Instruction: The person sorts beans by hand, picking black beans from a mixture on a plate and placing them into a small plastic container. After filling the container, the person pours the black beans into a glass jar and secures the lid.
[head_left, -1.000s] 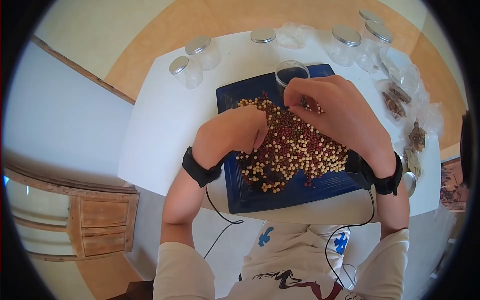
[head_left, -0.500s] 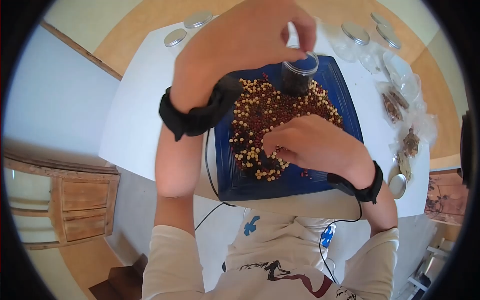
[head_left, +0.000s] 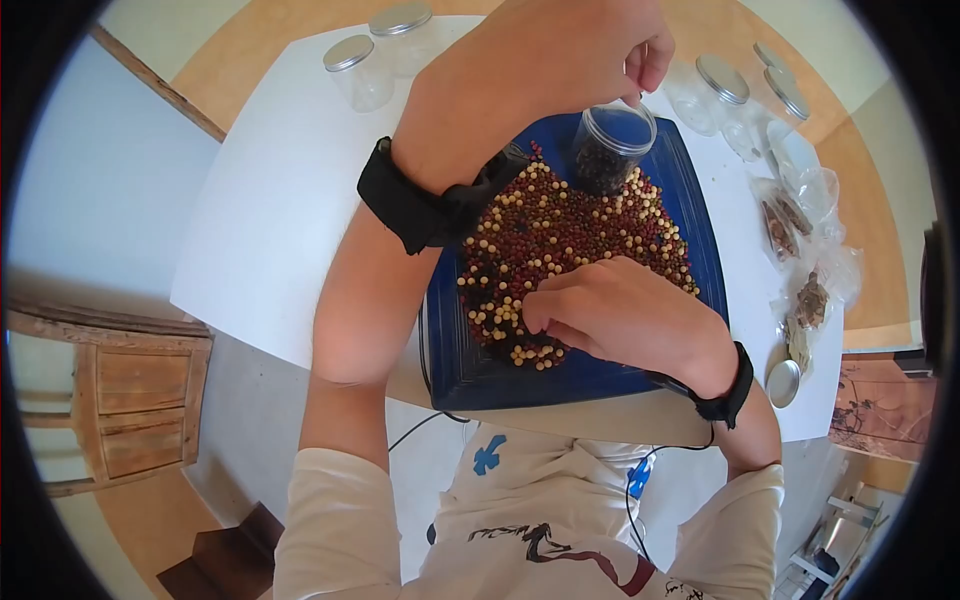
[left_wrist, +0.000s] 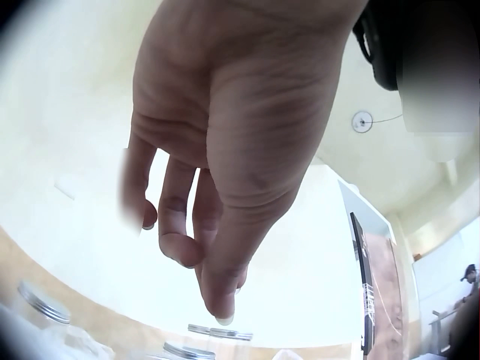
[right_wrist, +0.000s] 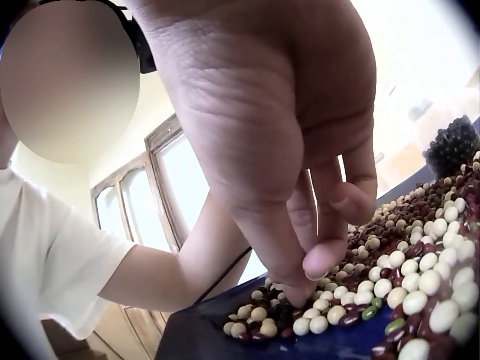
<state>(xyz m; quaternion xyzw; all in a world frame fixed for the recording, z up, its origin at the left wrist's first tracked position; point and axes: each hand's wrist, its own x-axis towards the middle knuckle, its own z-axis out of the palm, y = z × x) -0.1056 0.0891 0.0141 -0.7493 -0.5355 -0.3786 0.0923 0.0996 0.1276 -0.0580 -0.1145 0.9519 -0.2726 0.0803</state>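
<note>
My left hand (head_left: 600,60) is raised over the far end of the tray, thumb and forefinger pinched together above the mouth of a clear jar (head_left: 618,128). A small dark bean shows at those fingertips. Black beans fill the jar's lower part. Closer to me, my right hand (head_left: 630,315) reaches down with bent fingers into the near left of the mixed beans (head_left: 560,225), which are cream, dark red, green and black. Its thumb tip and fingers (right_wrist: 326,259) touch down among dark and cream beans; I cannot tell whether a bean is between them. Beneath lies a blue square tray (head_left: 705,330).
Lidded clear jars (head_left: 365,85) stand at the back left, others (head_left: 705,100) at the back right. Plastic bags (head_left: 785,225) of dried brown pieces lie along the white table's (head_left: 250,220) right side, near a loose silver lid (head_left: 784,383). Cables hang from the wrist straps.
My left hand has gone from the beans up to the jar's mouth and stays there. My right hand has left the jar's side for the near part of the bean pile.
</note>
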